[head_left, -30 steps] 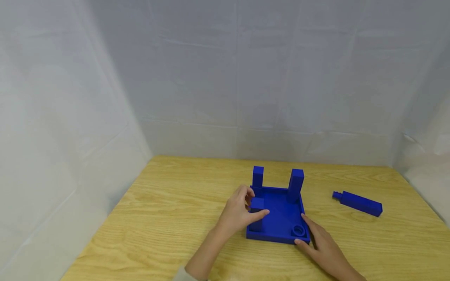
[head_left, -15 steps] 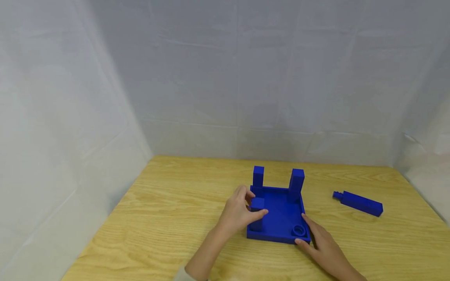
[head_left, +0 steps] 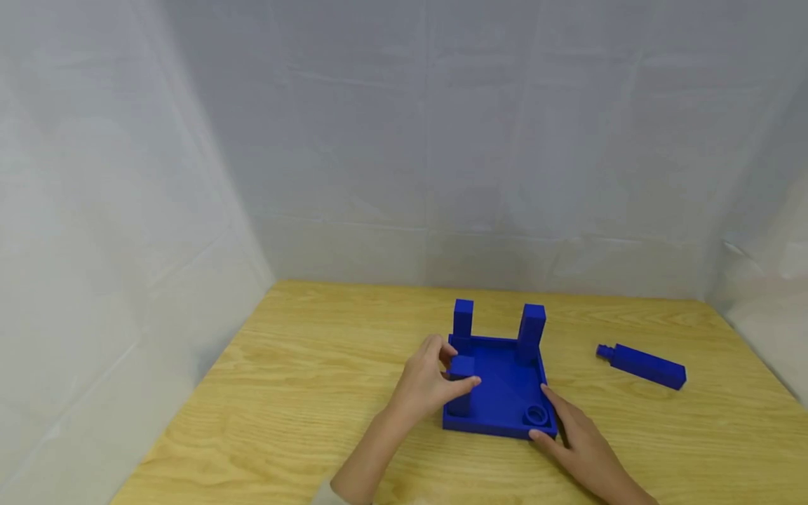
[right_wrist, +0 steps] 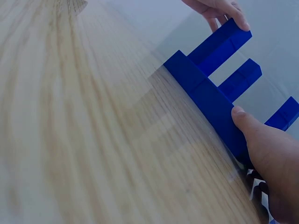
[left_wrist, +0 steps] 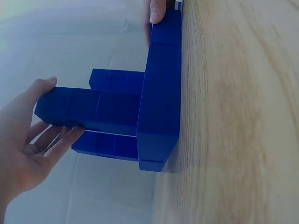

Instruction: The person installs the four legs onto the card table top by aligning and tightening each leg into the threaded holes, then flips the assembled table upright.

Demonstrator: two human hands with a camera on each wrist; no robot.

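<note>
A blue square base [head_left: 505, 393] lies on the wooden table with three square legs standing up from its corners. My left hand [head_left: 456, 366] grips the top of the front-left leg [head_left: 461, 393] between thumb and fingers; the left wrist view shows the thumb on that leg's [left_wrist: 93, 112] end. My right hand [head_left: 548, 415] holds the base's front-right corner, thumb on the front wall [right_wrist: 201, 88] and fingers along the right side. A round socket [head_left: 536, 414] sits open in that corner. The fourth leg [head_left: 644, 365] lies loose on the table to the right.
The two back legs [head_left: 463, 317] [head_left: 532, 326] stand upright behind my hands. White cloth walls close in the table at the back and on both sides. Bare wood [head_left: 284, 379] stretches left of the base and along the near edge.
</note>
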